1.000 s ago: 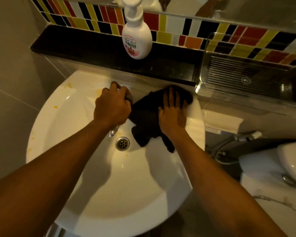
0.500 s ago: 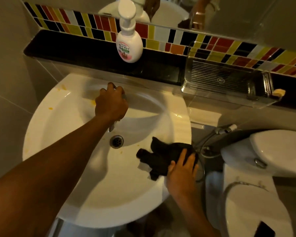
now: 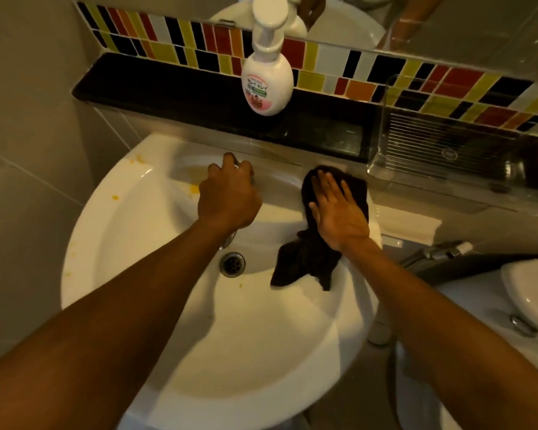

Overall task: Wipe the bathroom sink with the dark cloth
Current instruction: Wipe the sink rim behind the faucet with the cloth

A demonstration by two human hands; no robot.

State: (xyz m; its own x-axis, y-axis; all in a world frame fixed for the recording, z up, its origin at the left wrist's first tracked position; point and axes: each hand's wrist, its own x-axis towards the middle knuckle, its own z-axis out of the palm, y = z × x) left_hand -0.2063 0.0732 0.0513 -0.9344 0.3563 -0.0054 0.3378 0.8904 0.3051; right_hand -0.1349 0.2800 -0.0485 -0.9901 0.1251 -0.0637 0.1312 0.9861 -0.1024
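Note:
The white round sink (image 3: 143, 243) fills the middle of the view, with yellow stains (image 3: 194, 189) on its left and back rim. A dark cloth (image 3: 308, 259) lies over the sink's right back rim and hangs down into the bowl. My right hand (image 3: 339, 212) presses flat on the cloth's upper part, fingers spread. My left hand (image 3: 229, 197) is closed over the tap, which it mostly hides; only the spout tip (image 3: 229, 240) shows above the drain (image 3: 232, 264).
A white soap pump bottle (image 3: 267, 79) stands on the black ledge (image 3: 168, 91) behind the sink. A clear plastic tray (image 3: 448, 156) sits on the ledge at right. A toilet (image 3: 528, 293) and a hose (image 3: 441, 252) lie to the right. Grey tiled wall at left.
My right hand has slid the cloth from the sink's front right rim back up to the right back rim. My left hand has stayed on the tap.

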